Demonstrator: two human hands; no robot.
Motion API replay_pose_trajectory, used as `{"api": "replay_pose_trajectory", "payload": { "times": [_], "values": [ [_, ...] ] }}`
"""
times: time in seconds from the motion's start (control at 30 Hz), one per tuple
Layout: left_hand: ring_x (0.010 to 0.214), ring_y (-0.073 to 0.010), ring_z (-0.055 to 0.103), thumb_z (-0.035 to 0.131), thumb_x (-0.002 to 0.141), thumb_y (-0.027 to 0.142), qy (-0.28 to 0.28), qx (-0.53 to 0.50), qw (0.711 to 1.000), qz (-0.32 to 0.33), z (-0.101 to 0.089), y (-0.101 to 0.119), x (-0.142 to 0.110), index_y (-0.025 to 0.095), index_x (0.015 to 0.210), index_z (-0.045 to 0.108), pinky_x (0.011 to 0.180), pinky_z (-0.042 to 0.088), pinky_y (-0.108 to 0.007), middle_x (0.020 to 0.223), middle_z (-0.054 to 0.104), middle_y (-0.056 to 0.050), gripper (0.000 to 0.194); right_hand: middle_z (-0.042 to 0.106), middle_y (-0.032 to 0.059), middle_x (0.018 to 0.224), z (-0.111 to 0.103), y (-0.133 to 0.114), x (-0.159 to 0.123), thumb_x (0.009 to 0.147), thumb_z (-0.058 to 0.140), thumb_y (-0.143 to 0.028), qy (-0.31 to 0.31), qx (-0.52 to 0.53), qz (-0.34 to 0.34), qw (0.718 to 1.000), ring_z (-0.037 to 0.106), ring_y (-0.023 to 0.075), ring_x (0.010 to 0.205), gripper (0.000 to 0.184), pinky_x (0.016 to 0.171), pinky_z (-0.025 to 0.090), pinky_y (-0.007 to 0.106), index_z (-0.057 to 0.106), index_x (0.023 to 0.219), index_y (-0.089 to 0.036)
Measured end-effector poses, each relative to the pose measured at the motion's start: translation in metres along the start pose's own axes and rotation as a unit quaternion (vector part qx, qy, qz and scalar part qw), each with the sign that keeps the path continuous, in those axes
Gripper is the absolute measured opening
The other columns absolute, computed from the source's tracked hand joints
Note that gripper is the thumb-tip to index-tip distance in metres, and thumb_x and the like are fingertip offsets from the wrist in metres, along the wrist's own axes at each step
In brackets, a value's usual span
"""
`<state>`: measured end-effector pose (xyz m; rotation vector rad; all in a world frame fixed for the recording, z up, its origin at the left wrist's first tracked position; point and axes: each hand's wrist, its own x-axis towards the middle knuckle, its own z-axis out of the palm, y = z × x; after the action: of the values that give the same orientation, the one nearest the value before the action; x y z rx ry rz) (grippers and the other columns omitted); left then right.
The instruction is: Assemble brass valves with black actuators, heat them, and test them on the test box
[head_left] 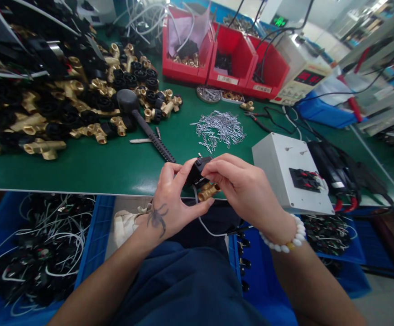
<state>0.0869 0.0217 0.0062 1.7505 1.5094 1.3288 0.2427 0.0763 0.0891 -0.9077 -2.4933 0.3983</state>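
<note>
Black housing with a brass fitting is held up at the counter's front edge, both hands close together on it: the tattooed left hand clasps its left side, and the braceleted right hand has its fingertips bunched against the other side. Beyond it lies a loose pile of metal clips, between a black mallet and a grey box near the front edge.
</note>
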Motion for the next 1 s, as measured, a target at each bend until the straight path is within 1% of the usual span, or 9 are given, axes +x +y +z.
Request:
{"api": "replay_pose_trajectory", "payload": {
  "times": [0.2,0.33,0.47,0.6,0.67,0.77,0.87,1.0],
  "values": [
    [0.104,-0.0211,0.054,0.079,0.072,0.038,-0.005,0.002,1.000,0.008,-0.001,0.000,0.002,0.023,0.140,0.048,0.094,0.054,-0.040,0.109,0.048,-0.006,0.076,0.064,0.0044,0.094,-0.003,-0.001,-0.001,0.096,0.049,-0.008,0.028,-0.024,0.000,0.999,0.062,0.0141,0.084,0.017,0.073,0.050,0.025,0.062,0.093,-0.018],
    [0.104,-0.0209,0.054,0.079,0.072,0.038,-0.004,-0.002,1.000,0.007,-0.001,-0.001,0.002,0.023,0.140,0.048,0.096,0.054,-0.040,0.109,0.048,-0.006,0.076,0.065,0.0044,0.093,-0.003,0.000,0.000,0.096,0.050,-0.010,0.023,-0.021,-0.007,0.999,0.063,0.0144,0.084,0.015,0.072,0.050,0.025,0.062,0.093,-0.019],
    [0.104,-0.0211,0.054,0.078,0.073,0.038,-0.012,-0.003,1.000,0.002,-0.001,-0.001,0.002,0.021,0.140,0.049,0.096,0.053,-0.040,0.110,0.047,-0.007,0.076,0.065,0.0039,0.091,-0.004,0.001,0.002,0.095,0.053,-0.007,0.014,-0.021,-0.010,1.000,0.062,0.0135,0.082,0.014,0.070,0.049,0.024,0.062,0.091,-0.017],
    [0.105,-0.0215,0.053,0.078,0.073,0.037,-0.012,-0.002,1.000,0.006,-0.001,-0.001,0.002,0.020,0.140,0.048,0.095,0.053,-0.041,0.110,0.047,-0.007,0.076,0.064,0.0052,0.094,-0.002,0.003,0.003,0.096,0.052,-0.008,0.010,-0.029,-0.040,0.999,0.062,0.0138,0.085,0.013,0.073,0.049,0.024,0.061,0.093,-0.016],
    [0.106,-0.0217,0.053,0.078,0.073,0.037,-0.012,-0.001,1.000,0.009,-0.001,-0.002,0.002,0.021,0.140,0.048,0.095,0.053,-0.041,0.111,0.047,-0.007,0.075,0.064,0.0051,0.095,0.000,0.005,0.004,0.097,0.051,-0.009,0.010,-0.019,-0.053,0.998,0.062,0.0137,0.087,0.013,0.075,0.050,0.024,0.061,0.093,-0.016],
    [0.104,-0.0215,0.053,0.079,0.072,0.037,-0.012,0.002,1.000,0.020,0.000,-0.002,0.002,0.021,0.139,0.048,0.094,0.053,-0.041,0.110,0.047,-0.007,0.075,0.064,0.0033,0.091,0.002,0.007,0.003,0.095,0.051,-0.006,0.020,0.007,-0.042,0.999,0.062,0.0125,0.084,0.014,0.073,0.050,0.023,0.060,0.090,-0.017],
    [0.102,-0.0211,0.053,0.079,0.072,0.037,-0.013,0.007,0.999,0.028,0.000,-0.002,0.003,0.018,0.139,0.049,0.092,0.054,-0.041,0.108,0.047,-0.007,0.076,0.065,0.0026,0.090,0.005,0.009,0.000,0.093,0.052,-0.003,0.035,0.018,-0.033,0.999,0.062,0.0117,0.084,0.017,0.074,0.050,0.022,0.060,0.089,-0.017],
    [0.101,-0.0214,0.053,0.078,0.072,0.037,-0.012,0.018,0.999,0.029,-0.001,0.000,0.004,0.014,0.138,0.051,0.091,0.054,-0.041,0.108,0.048,-0.008,0.075,0.065,0.0034,0.093,0.010,0.012,-0.006,0.093,0.052,-0.002,0.056,0.040,-0.049,0.996,0.062,0.0109,0.088,0.017,0.077,0.050,0.021,0.060,0.091,-0.016]
  ]
}}
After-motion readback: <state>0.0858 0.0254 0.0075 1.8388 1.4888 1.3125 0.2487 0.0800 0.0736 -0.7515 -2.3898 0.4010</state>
